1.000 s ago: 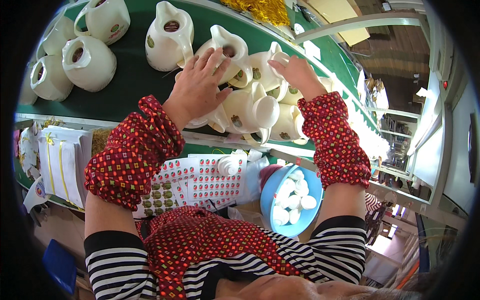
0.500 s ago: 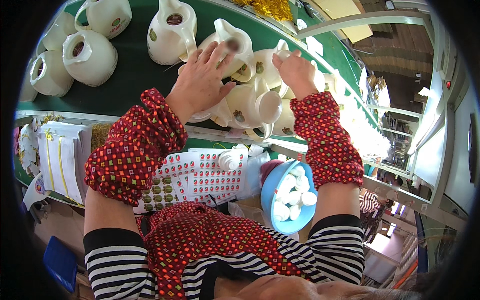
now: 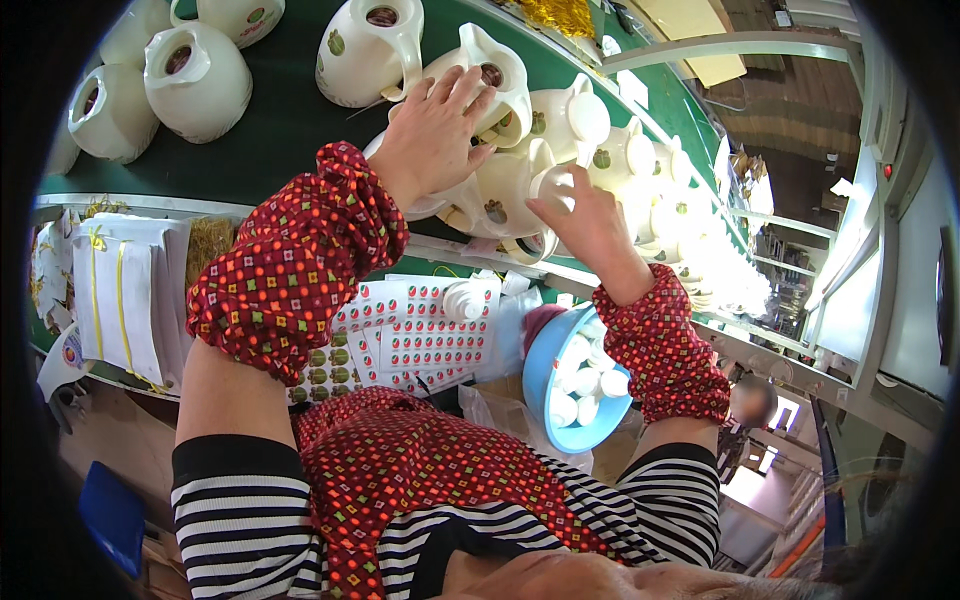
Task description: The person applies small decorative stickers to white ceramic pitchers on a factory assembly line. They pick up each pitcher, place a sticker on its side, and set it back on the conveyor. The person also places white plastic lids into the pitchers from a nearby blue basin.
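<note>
With fingers stretched out, my left hand (image 3: 430, 135) lies over a cream jug (image 3: 510, 75) whose round mouth shows bare. The palm hides part of the jugs beneath it. My right hand (image 3: 592, 225) has its fingers round a white lid (image 3: 548, 186) at the top of a nearer cream jug (image 3: 495, 190). A leaf-like sticker marks that jug's side. Just beyond stands another jug (image 3: 585, 115) with a white lid on it. The blue basin (image 3: 540, 385), below my right forearm, holds several loose white lids (image 3: 585, 380).
Several uncapped jugs (image 3: 198, 85) stand at the far left of the green bench (image 3: 285, 150). More jugs (image 3: 625, 150) run off to the right. Sticker sheets (image 3: 430, 345) and a stack of white paper (image 3: 125, 300) lie along the near edge. A person (image 3: 750, 410) is at lower right.
My right hand has moved nearer, from the farther jug's lid to the lid of the nearer jug. The farther jug's lid is now uncovered. My left hand stays over the jugs.
</note>
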A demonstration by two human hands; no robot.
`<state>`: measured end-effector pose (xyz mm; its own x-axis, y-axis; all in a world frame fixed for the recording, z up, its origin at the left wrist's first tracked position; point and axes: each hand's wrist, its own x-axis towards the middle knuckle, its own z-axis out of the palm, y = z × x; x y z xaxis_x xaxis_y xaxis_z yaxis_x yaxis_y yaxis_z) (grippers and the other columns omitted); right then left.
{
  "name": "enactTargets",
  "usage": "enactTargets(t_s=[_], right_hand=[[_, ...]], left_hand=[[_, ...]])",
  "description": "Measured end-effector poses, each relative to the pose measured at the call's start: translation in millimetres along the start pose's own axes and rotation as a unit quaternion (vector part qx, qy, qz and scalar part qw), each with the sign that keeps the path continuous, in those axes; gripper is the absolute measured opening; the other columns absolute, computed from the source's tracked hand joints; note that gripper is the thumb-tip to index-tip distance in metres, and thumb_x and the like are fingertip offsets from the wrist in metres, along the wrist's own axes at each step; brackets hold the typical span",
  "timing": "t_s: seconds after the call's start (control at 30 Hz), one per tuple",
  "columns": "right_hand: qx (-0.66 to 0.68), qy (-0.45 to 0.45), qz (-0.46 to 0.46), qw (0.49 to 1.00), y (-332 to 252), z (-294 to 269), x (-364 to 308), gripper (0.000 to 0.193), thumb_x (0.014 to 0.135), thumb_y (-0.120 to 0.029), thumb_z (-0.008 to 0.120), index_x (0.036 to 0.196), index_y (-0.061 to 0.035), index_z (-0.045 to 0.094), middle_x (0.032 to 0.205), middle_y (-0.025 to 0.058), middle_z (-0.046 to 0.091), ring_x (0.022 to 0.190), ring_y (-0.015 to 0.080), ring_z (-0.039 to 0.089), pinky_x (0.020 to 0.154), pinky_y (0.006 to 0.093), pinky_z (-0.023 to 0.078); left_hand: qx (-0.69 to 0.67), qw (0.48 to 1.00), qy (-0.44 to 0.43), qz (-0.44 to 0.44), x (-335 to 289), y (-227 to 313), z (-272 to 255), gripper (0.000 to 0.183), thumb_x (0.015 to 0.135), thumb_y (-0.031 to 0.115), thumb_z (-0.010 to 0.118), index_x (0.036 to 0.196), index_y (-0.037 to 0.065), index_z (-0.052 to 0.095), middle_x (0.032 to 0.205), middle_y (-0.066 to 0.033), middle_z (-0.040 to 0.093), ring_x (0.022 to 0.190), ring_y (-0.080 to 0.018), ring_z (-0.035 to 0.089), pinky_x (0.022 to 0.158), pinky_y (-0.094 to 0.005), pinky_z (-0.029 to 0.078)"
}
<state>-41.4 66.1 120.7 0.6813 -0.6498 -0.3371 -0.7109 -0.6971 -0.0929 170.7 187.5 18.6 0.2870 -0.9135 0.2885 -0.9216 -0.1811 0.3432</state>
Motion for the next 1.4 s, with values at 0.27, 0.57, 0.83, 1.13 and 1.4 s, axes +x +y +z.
enactTargets(t_s=[0.27, 0.57, 0.83, 1.13, 1.4], right_hand=[[-0.079, -0.034, -0.296, 0.951, 29.6, -18.1, 3.7, 0.075, 0.080, 0.010, 0.072, 0.146, -0.0237, 0.061, 0.157, 0.0136, 0.051, 0.134, 0.0385, 0.059, 0.109, 0.0450, 0.056], [-0.169, -0.141, -0.114, 0.969, 6.0, -29.8, 21.2, 0.076, 0.081, -0.005, 0.080, 0.151, -0.0234, 0.057, 0.164, 0.0183, 0.041, 0.143, 0.0391, 0.052, 0.103, 0.0475, 0.059], [-0.123, -0.117, -0.024, 0.985, 20.6, -6.4, 14.7, 0.095, 0.083, -0.044, 0.088, 0.160, -0.0109, 0.042, 0.140, 0.0305, 0.061, 0.111, 0.0453, 0.072, 0.095, 0.0496, 0.060], [-0.131, -0.083, -0.143, 0.978, 28.3, -6.7, 6.5, 0.077, 0.093, -0.042, 0.078, 0.156, -0.0128, 0.045, 0.136, 0.0312, 0.060, 0.111, 0.0451, 0.071, 0.094, 0.0511, 0.059], [-0.202, 0.103, 0.025, 0.974, 11.5, 47.5, 14.7, 0.088, 0.102, -0.070, 0.052, 0.115, 0.0169, 0.054, 0.067, 0.0179, 0.072, 0.063, 0.0361, 0.076, 0.057, 0.0436, 0.060]], left_hand=[[0.014, 1.000, 0.007, -0.001, -0.4, 0.2, 5.8, 0.069, 0.101, 0.048, 0.065, 0.156, 0.009, 0.052, 0.164, -0.0155, 0.041, 0.152, -0.0323, 0.041, 0.123, -0.0477, 0.036], [0.013, 1.000, -0.005, -0.006, 0.3, 2.8, 6.7, 0.068, 0.101, 0.047, 0.064, 0.156, 0.009, 0.052, 0.165, -0.0150, 0.040, 0.152, -0.0328, 0.040, 0.124, -0.0477, 0.035], [0.006, 1.000, -0.014, -0.005, 3.5, 8.1, 8.2, 0.069, 0.101, 0.047, 0.065, 0.157, 0.010, 0.050, 0.166, -0.0154, 0.040, 0.154, -0.0333, 0.039, 0.124, -0.0492, 0.036], [0.014, 1.000, 0.000, -0.003, 3.1, 8.3, 17.4, 0.070, 0.100, 0.047, 0.067, 0.158, 0.010, 0.050, 0.165, -0.0151, 0.042, 0.152, -0.0337, 0.041, 0.122, -0.0498, 0.039], [0.028, 0.999, 0.029, 0.011, 3.4, 8.2, 27.4, 0.069, 0.101, 0.048, 0.066, 0.157, 0.010, 0.052, 0.162, -0.0135, 0.046, 0.150, -0.0322, 0.045, 0.120, -0.0477, 0.041]])
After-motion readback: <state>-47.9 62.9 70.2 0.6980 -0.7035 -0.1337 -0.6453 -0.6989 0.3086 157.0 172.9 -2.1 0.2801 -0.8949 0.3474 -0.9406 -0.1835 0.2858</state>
